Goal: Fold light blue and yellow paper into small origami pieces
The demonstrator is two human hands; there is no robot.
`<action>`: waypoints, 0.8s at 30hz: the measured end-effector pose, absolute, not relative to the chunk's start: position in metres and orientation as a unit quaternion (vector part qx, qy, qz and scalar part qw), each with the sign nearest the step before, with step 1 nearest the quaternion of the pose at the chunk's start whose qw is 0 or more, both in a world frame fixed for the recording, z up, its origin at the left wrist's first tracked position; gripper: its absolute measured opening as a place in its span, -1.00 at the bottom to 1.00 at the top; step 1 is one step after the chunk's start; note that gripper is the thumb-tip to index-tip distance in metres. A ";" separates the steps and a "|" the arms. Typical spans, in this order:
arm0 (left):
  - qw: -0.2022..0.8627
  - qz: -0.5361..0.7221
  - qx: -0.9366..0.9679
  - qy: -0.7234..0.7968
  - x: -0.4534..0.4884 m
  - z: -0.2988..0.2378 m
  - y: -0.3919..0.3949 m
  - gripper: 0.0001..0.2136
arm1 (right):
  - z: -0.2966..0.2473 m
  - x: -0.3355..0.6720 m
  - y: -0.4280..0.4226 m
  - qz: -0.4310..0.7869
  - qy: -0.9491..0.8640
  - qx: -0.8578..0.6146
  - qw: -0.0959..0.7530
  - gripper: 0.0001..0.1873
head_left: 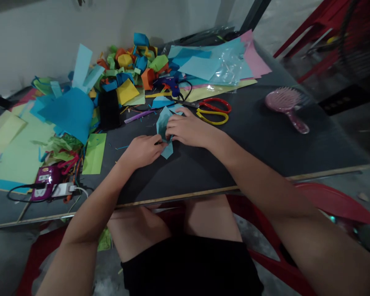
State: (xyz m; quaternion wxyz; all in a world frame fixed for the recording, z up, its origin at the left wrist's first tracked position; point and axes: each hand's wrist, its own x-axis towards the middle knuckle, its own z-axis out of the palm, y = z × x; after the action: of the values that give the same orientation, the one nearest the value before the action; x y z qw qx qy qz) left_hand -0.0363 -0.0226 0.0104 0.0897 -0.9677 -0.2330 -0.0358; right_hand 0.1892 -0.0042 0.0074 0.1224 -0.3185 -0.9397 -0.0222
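A small light-blue piece of folded paper (163,122) stands between my hands on the dark table, its lower flap pointing toward me. My left hand (145,151) pinches its near left edge with thumb and fingertips. From the right, my right hand (188,128) curls its fingers over the paper's other side; those fingertips are partly hidden behind the folds. Just beyond the right hand lie scissors (214,111) with one red and one yellow handle loop. A purple pen-like stick (138,116) rests to the left of the paper, with another blue paper piece (161,102) behind it.
A heap of colourful folded paper (126,61) lies along the wall. Blue sheets and plastic wrap (203,65) spread at the back right, near a blue glue gun (172,84). A pink hairbrush (286,105) sits right. A purple power adapter (46,181) with cables is at left.
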 end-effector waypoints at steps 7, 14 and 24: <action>0.073 -0.074 -0.967 -0.231 -0.038 0.007 -0.018 -0.69 | 0.009 0.196 0.002 -0.030 -0.941 -0.307 0.135 -0.75; 0.084 -0.076 -0.967 -0.230 -0.036 0.012 -0.019 -0.67 | 0.010 0.198 0.000 0.021 -0.939 -0.321 0.122 -0.77; 0.090 -0.068 -0.968 -0.224 -0.038 0.009 -0.018 -0.67 | 0.009 0.203 0.000 0.116 -0.921 -0.359 0.103 -0.84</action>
State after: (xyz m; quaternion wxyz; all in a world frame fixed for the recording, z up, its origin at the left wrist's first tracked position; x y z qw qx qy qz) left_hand -0.0382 -0.0183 0.0092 0.0898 -0.9681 -0.2240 -0.0676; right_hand 0.2027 0.0001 0.0094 0.1029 -0.3585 -0.9205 0.1161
